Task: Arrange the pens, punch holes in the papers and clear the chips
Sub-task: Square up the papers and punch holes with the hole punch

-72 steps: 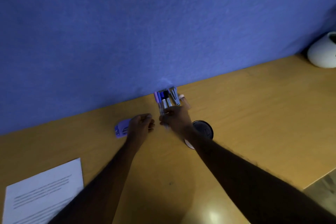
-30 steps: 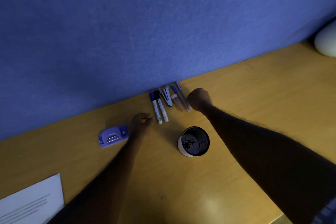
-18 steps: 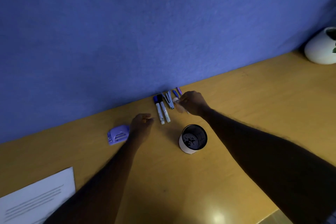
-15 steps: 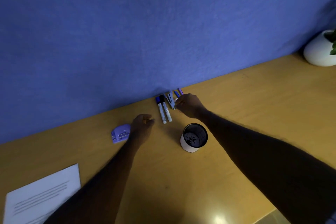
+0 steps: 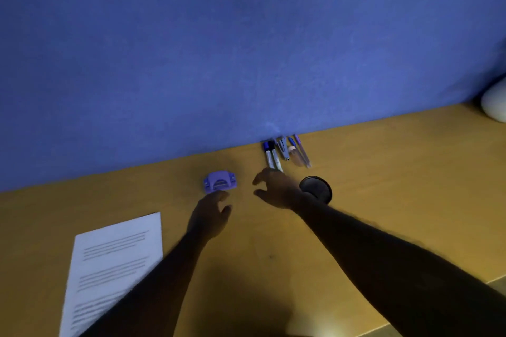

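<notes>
Several pens and markers (image 5: pixel 284 152) lie side by side in a row against the blue partition. A small purple hole punch (image 5: pixel 220 181) sits on the desk to their left. A printed paper sheet (image 5: pixel 115 257) lies at the near left. My left hand (image 5: pixel 210 213) hovers just below the punch, fingers spread, holding nothing. My right hand (image 5: pixel 273 187) is open between the punch and the pen cup (image 5: pixel 317 189), just below the two markers. My right wrist hides part of the cup.
The blue partition (image 5: pixel 246 49) closes off the far side of the wooden desk (image 5: pixel 383 186). A white rounded pot (image 5: pixel 495 104) stands at the far right edge. The desk's near edge shows at the bottom right.
My right hand left the pens and pulled back to the left, opening. My left hand opened and shifted down beneath the hole punch. The view tilted, showing more of the paper.
</notes>
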Motion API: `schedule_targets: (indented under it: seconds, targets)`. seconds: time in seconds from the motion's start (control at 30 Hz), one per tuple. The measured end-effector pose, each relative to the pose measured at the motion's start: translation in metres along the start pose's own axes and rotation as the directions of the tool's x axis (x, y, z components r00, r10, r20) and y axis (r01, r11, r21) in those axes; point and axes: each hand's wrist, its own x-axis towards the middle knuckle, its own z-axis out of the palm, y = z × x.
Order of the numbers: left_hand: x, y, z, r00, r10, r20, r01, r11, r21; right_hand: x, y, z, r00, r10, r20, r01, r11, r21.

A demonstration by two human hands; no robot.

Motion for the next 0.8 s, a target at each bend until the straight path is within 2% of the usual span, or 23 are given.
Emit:
schedule_targets:
  seconds: [0.2, 0.37, 0.8]
  targets:
    - [-0.058, -0.050, 0.000, 0.996, 0.082, 0.030, -0.087, 0.966, 0.244, -0.025, -0.024, 0.050, 0.993, -0.040, 0.112, 0.041, 0.999, -0.005]
    - [-0.101, -0.089, -0.012, 0.997, 0.081, 0.018, -0.081, 0.921, 0.382, -0.037, -0.048, 0.088, 0.979, -0.081, 0.185, 0.084, 0.996, -0.010]
    - [-0.162, -0.181, -0.069, 0.973, -0.177, -0.148, 0.225, 0.871, 0.436, -0.017, -0.151, 0.158, 0.936, -0.186, 0.298, 0.227, 0.968, -0.111]
